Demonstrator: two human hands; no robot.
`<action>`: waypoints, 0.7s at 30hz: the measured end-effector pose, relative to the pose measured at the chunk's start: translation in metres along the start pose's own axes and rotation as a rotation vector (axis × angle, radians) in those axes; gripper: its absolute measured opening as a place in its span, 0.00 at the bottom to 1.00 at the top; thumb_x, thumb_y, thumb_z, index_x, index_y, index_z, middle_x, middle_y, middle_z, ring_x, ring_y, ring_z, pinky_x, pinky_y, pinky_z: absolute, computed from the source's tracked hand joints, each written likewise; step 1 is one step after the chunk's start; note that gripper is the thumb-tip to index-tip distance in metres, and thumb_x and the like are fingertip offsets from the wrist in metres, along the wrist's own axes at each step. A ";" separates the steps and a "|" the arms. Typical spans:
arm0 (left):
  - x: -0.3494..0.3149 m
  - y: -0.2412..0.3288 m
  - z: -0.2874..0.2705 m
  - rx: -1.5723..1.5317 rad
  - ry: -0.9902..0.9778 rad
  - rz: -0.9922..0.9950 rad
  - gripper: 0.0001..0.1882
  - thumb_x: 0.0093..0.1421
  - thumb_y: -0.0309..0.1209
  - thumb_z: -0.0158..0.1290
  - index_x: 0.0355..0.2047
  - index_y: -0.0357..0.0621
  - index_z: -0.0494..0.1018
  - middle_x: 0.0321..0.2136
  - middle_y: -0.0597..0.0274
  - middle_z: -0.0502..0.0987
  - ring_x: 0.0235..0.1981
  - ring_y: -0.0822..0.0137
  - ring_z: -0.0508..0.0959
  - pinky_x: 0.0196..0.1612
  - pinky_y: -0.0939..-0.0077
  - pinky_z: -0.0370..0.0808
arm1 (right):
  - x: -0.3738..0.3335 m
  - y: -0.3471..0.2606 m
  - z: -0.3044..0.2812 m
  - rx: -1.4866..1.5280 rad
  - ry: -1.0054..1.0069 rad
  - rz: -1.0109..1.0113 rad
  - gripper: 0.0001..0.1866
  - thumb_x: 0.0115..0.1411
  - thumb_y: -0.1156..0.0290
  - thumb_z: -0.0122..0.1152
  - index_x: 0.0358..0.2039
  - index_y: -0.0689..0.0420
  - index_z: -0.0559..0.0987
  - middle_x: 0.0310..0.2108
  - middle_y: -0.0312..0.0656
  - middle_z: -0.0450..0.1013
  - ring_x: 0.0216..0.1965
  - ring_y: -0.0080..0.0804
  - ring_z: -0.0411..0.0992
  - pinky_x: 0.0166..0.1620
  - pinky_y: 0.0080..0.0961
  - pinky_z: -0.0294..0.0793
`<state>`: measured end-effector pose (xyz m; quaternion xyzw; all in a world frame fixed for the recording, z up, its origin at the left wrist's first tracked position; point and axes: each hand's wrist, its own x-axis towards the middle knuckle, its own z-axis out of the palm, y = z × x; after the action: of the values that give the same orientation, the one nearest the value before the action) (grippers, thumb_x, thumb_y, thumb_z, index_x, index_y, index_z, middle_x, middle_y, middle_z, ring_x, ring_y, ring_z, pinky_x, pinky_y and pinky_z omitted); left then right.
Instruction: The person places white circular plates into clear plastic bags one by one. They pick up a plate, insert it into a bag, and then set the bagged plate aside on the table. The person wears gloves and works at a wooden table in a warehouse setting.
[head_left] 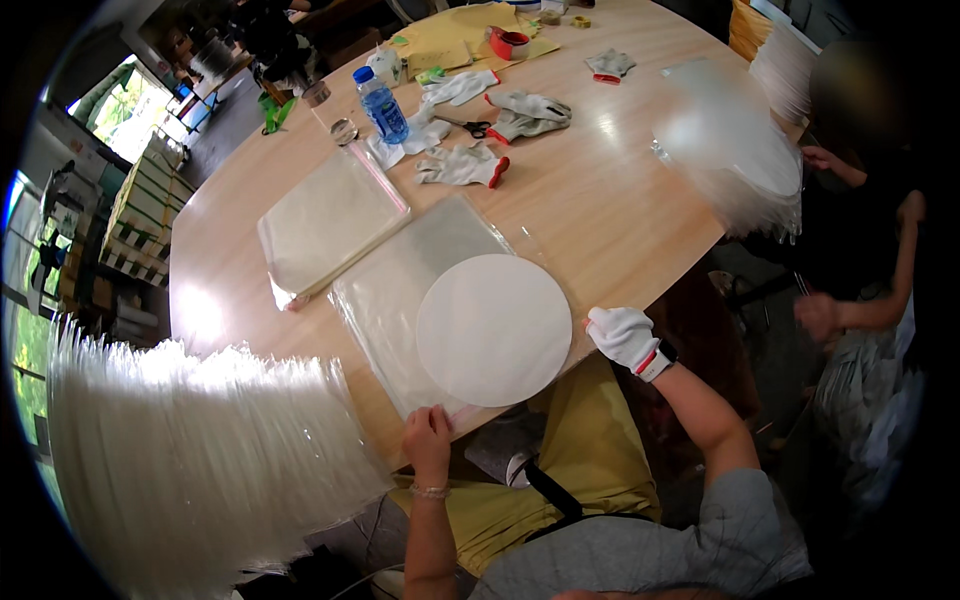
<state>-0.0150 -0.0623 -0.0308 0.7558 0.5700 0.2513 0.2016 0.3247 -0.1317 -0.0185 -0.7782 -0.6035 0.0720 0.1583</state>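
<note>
My bare left hand (427, 440) pinches the near edge of a clear plastic bag (375, 290), close to its pink strip. The bag lies flat at the table's front edge. A round white disc (494, 330) rests over its right part. To the right of the disc, just off its rim, is my right hand (622, 338) in a white knit glove. Its fingers are curled closed, and what they hold, if anything, is hidden. Beyond the bag lies a stack of similar clear bags (335, 220) with a pink strip.
A tall pile of filled clear bags (200, 450) stands at my left. Gloves (530, 115), scissors (468, 127), a blue-capped bottle (381, 105) and a red tape dispenser (508, 43) lie farther back. At the right, a co-worker's hand (822, 315) is near a bagged stack (735, 150).
</note>
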 end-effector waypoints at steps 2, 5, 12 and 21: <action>0.005 0.004 0.002 0.040 -0.045 -0.013 0.12 0.57 0.33 0.48 0.20 0.38 0.69 0.19 0.52 0.71 0.22 0.52 0.71 0.27 0.61 0.67 | 0.000 0.000 0.000 -0.092 -0.009 0.020 0.12 0.55 0.61 0.48 0.21 0.54 0.72 0.17 0.49 0.71 0.20 0.49 0.71 0.24 0.44 0.68; 0.008 -0.010 0.004 0.070 -0.112 -0.018 0.13 0.55 0.33 0.47 0.19 0.37 0.70 0.21 0.50 0.72 0.24 0.50 0.72 0.29 0.59 0.67 | -0.002 -0.006 -0.004 -0.172 -0.101 0.008 0.10 0.52 0.64 0.47 0.21 0.55 0.73 0.18 0.50 0.72 0.20 0.48 0.72 0.23 0.44 0.69; 0.007 -0.009 0.013 0.105 0.090 -0.130 0.14 0.51 0.31 0.51 0.34 0.33 0.69 0.29 0.44 0.73 0.27 0.49 0.74 0.33 0.60 0.71 | 0.017 0.000 -0.008 -0.161 -0.202 -0.121 0.14 0.51 0.65 0.45 0.24 0.59 0.78 0.26 0.54 0.74 0.28 0.50 0.74 0.31 0.43 0.72; -0.005 0.063 0.061 0.292 -0.275 0.587 0.36 0.54 0.56 0.45 0.56 0.47 0.59 0.61 0.58 0.53 0.62 0.53 0.51 0.57 0.39 0.48 | -0.011 0.010 0.000 -0.045 -0.150 -0.015 0.15 0.53 0.62 0.44 0.25 0.56 0.77 0.27 0.52 0.74 0.30 0.50 0.73 0.34 0.44 0.71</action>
<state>0.0686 -0.0847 -0.0428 0.9350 0.3261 0.1104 0.0856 0.3308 -0.1447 -0.0226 -0.7694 -0.6210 0.1152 0.0955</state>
